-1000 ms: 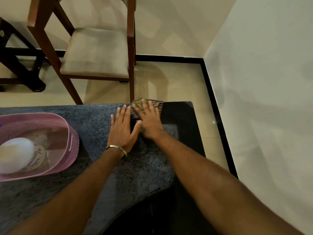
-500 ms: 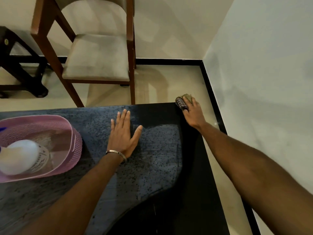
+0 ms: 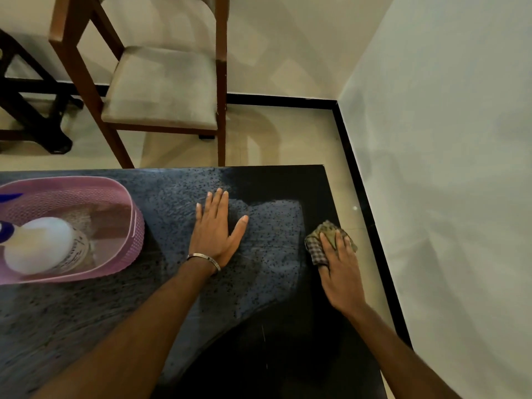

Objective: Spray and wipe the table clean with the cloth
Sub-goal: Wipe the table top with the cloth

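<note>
On the bench (image 3: 273, 355), far left, the pink basket (image 3: 135, 226) holds the spray bottle (image 3: 43, 246), its nozzle cut off by the frame. Left hand (image 3: 216, 234) lies flat, fingers spread, holding nothing. Right hand (image 3: 341, 269) presses the cloth (image 3: 318, 246) at the bench's right edge, fingers near-straight. I judge the cloth light and limp, quick to bunch, so I'd press over its middle. I can't tell if the thumb pinches it.

- Our left hand (image 3: 214, 228) lies flat on the dark, speckled desk (image 3: 273, 341), fingers spread, with a metal bangle (image 3: 204, 258) at the wrist.
- Our right hand (image 3: 341, 272) presses the checked cloth (image 3: 316, 246) down at the desk's right edge, fingers laid over it.
- A pink basket (image 3: 126, 203) at the left holds a white spray bottle (image 3: 40, 249).
- A wooden chair (image 3: 161, 87) stands beyond the far edge.
</note>
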Motion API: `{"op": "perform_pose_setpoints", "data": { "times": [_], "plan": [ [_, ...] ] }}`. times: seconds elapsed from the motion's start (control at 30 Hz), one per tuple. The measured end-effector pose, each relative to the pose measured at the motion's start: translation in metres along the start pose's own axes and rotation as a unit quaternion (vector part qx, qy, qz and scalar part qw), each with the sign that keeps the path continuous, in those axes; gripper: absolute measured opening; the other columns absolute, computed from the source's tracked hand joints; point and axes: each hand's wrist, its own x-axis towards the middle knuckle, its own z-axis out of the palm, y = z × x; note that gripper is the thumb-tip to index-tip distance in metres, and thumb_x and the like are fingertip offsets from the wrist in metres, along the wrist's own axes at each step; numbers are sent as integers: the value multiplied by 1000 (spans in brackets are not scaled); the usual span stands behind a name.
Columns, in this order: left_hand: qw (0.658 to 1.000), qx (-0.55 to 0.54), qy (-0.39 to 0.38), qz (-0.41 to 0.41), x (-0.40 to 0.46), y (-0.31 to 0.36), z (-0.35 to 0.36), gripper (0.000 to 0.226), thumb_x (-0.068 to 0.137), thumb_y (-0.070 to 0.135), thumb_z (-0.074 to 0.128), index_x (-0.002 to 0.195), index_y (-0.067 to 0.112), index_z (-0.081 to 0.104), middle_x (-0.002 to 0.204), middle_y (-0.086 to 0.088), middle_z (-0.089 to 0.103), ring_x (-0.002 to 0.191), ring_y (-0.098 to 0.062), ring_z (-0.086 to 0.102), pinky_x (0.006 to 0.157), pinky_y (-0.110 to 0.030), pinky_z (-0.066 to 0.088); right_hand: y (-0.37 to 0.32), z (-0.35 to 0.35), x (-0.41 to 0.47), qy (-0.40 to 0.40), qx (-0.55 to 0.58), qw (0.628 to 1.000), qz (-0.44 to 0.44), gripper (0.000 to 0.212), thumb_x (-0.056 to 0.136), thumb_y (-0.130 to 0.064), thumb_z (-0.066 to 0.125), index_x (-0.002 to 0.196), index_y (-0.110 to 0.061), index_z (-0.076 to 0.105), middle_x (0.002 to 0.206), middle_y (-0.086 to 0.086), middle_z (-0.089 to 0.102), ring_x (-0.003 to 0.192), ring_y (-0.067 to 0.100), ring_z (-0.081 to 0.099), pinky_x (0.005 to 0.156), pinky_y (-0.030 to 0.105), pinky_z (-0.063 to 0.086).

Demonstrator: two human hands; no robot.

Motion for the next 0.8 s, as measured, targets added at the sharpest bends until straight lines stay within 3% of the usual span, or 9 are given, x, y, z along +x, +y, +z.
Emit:
{"op": "perform_pose_setpoints", "data": {
  "times": [0.1, 0.23, 0.33, 0.47, 0.6, 0.7, 0.8],
  "plan": [
    [1000, -5, 2, 3, -5, -3, -2, 87, 87, 70, 13, 155, 15, 7, 163, 0, 1, 149, -14, -10, 120, -38, -9, 7, 1, 2, -11, -11, 1000, -3, 68, 89, -50, 12, 156, -40, 1, 167, 0, -3, 153, 19, -11, 124, 42, -3],
    [1000, -7, 11, 5, -10, -13, -9, 86, 88, 69, 13, 155, 15, 8, 163, 0, 2, 149, -14, -10, 121, -38, -8, -18, -7, 71, 18, -26, 999, 12, 63, 100, -38, 33, 159, -33, 8, 167, 7, -2, 153, 29, -6, 123, 51, -2],
    [1000, -9, 22, -6, -16, -22, -17, 87, 87, 69, 13, 155, 15, 8, 163, 0, 1, 149, -13, -11, 120, -36, -10, -73, -10, 128, 10, -27, 1000, -2, 64, 103, -35, 37, 159, -31, 8, 167, 9, -3, 152, 34, -5, 121, 51, -3],
    [999, -5, 37, -27, -19, -34, -33, 89, 86, 70, 12, 155, 14, 9, 163, 0, 2, 149, -14, -10, 119, -34, -12, -173, 9, 157, -31, -54, 991, -118, 67, 100, -37, 40, 159, -33, 8, 167, 8, -2, 152, 34, -5, 123, 50, 0],
    [998, 6, 44, -39, -20, -46, -46, 88, 87, 69, 12, 155, 14, 8, 163, -3, 1, 149, -16, -10, 120, -36, -10, -234, 35, 123, -77, -81, 963, -245, 68, 99, -38, 43, 158, -32, 10, 167, 5, -4, 153, 32, -7, 121, 50, -2],
    [998, 15, 36, -40, -23, -47, -47, 90, 85, 70, 10, 155, 13, 9, 163, -4, 2, 149, -17, -9, 121, -38, -9, -215, 34, 97, -85, -77, 950, -292, 67, 100, -35, 43, 158, -34, 10, 167, 2, -4, 153, 27, -6, 122, 48, -1],
    [999, 8, 25, -37, -29, -40, -41, 89, 86, 70, 10, 154, 13, 8, 163, -4, 2, 149, -16, -9, 121, -38, -7, -149, 15, 92, -67, -59, 970, -224, 70, 94, -31, 42, 158, -33, 12, 167, 4, 1, 153, 27, -3, 123, 48, 0]
  ]
}}
